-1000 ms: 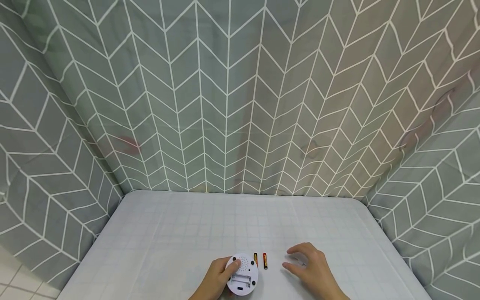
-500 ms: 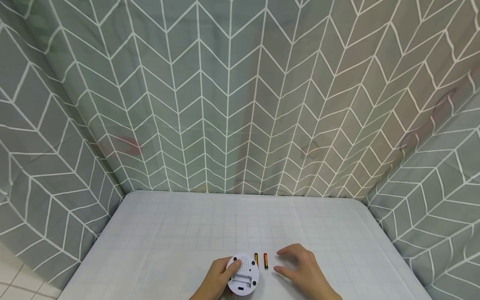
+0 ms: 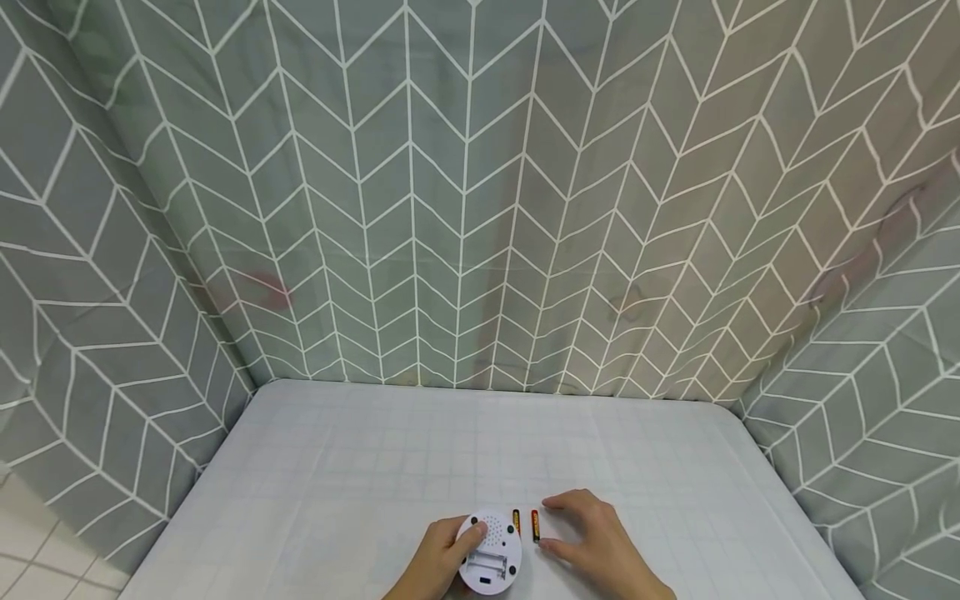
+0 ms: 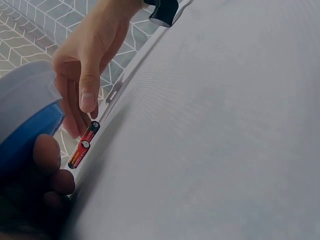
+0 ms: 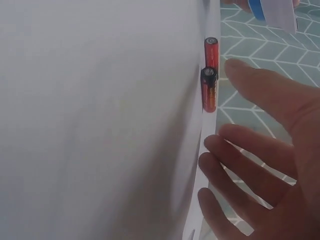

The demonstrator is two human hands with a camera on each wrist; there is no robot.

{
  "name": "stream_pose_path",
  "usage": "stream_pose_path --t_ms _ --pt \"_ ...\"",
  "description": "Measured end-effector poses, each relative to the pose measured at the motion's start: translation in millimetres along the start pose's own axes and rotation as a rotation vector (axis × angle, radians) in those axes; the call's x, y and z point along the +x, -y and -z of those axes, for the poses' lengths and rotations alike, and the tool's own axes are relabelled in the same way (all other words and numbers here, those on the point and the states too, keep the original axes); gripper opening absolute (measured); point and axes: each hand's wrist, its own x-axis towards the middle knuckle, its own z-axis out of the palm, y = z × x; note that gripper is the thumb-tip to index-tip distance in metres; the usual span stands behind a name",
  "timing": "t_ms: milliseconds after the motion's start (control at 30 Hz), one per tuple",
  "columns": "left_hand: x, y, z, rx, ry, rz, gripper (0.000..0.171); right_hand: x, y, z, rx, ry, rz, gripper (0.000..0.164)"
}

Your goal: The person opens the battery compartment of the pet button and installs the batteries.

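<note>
left hand (image 3: pixel 441 552) grips device (image 3: pixel 491 555); right hand (image 3: pixel 592 533) near battery (image 3: pixel 536 525)

Device (image 3: pixel 491 552), near: smooth plastic with a soft sheen; right battery (image 3: pixel 536 526) and left battery (image 3: pixel 516 520): smooth, glossy printed wrap with bare metal visible at the ends; table cover (image 3: pixel 375 450): smooth, matt, faintly creased; curtain (image 3: pixel 465 208), far, left and right: matt, rippled, cloth-like; tiles (image 3: pixel 37 542), near left: smooth, apparently ceramic.
</note>
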Motion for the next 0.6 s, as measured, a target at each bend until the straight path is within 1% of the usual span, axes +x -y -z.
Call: stream_pose_path --t_ms 267,467,600 --pt "-0.6 4.3 -0.7 -0.008 -0.001 0.0 0.042 0.7 2.0 -4.8 -0.002 0.039 0.012 0.05" --pt "-1.2 3.9 -0.9 -0.007 -0.001 -0.001 0.042 2.8 4.5 -4.9 0.021 0.118 -0.007 0.049" --pt "-0.2 3.1 -0.8 0.002 -0.008 -0.007 0.042 4.5 5.9 -5.0 0.018 0.146 -0.016 0.047"
